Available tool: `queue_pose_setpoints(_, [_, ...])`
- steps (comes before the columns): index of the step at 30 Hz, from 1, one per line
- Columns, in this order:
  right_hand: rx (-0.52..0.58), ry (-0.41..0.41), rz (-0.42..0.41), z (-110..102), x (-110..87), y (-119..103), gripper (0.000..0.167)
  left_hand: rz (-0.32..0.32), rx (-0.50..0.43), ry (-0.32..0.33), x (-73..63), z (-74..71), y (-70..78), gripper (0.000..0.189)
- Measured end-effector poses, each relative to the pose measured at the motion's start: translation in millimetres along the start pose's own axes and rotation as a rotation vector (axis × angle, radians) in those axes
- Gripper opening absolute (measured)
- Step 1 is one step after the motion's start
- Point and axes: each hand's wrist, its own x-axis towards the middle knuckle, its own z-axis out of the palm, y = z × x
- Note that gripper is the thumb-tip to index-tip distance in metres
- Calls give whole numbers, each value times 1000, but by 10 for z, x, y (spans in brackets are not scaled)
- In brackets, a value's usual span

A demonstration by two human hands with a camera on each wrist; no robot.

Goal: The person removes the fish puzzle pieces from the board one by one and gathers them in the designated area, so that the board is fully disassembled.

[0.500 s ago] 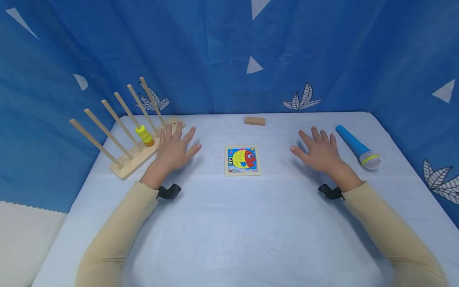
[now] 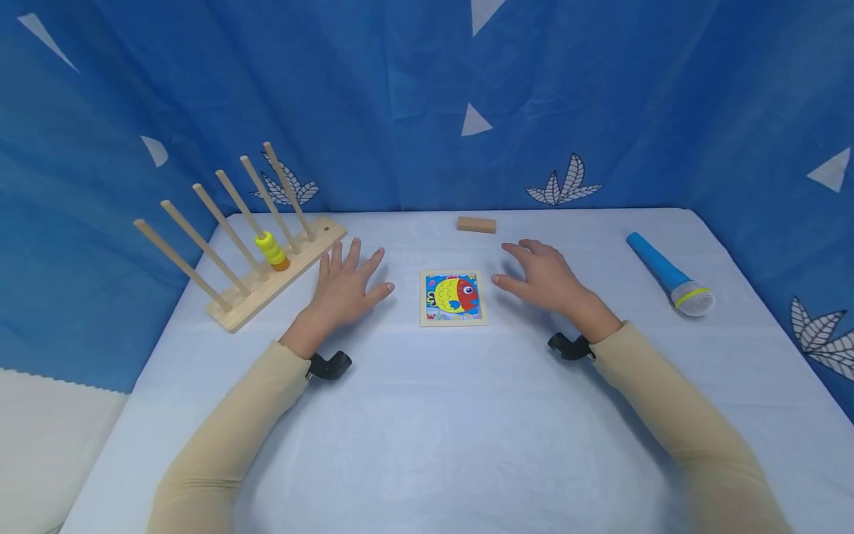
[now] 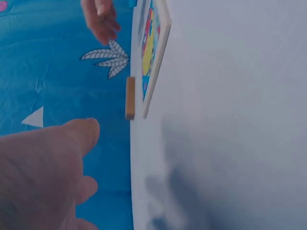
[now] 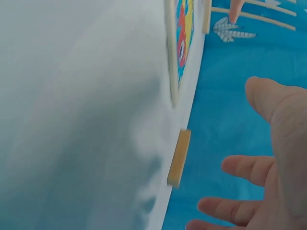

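Observation:
In the middle of the table lies a small square wooden puzzle [image 2: 454, 298] with a red and yellow fish picture. My left hand [image 2: 343, 293], fingers spread, hovers between it and a wooden peg stand [image 2: 253, 304] on the left. Yellow beads [image 2: 270, 248] above an orange one sit on one of the stand's pegs. Just right of the puzzle is my right hand [image 2: 543, 278], its thumb and fingers apart, pointing toward the puzzle. Both hands hold nothing; their shadows fall on the cloth in the wrist views.
A small wooden block [image 2: 477, 225] lies near the table's back edge, behind the puzzle. At the right lies a blue toy microphone [image 2: 670, 274] with a silver head. A blue curtain [image 2: 427, 111] hangs behind the white-covered table [image 2: 427, 430].
Both hands have moved inward toward the puzzle, the right one farther and turning its fingers leftward. The left hand has come away from the peg stand. The objects stay in place.

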Motion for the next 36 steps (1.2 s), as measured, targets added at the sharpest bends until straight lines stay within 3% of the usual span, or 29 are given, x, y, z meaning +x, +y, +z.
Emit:
queue_pose_setpoints(14, [101, -34, -104, 137, 254, -361, 69, 11, -71, -6, -49, 219, 213, 73])
queue_pose_setpoints(25, [87, -87, -168, 274, 432, -663, 56, 36, -118, -95, -93, 368, 380, 71])
queue_pose_setpoints(36, [55, -81, -213, 412, 561, -807, 45, 58, -150, -95, -134, 444, 479, 71])
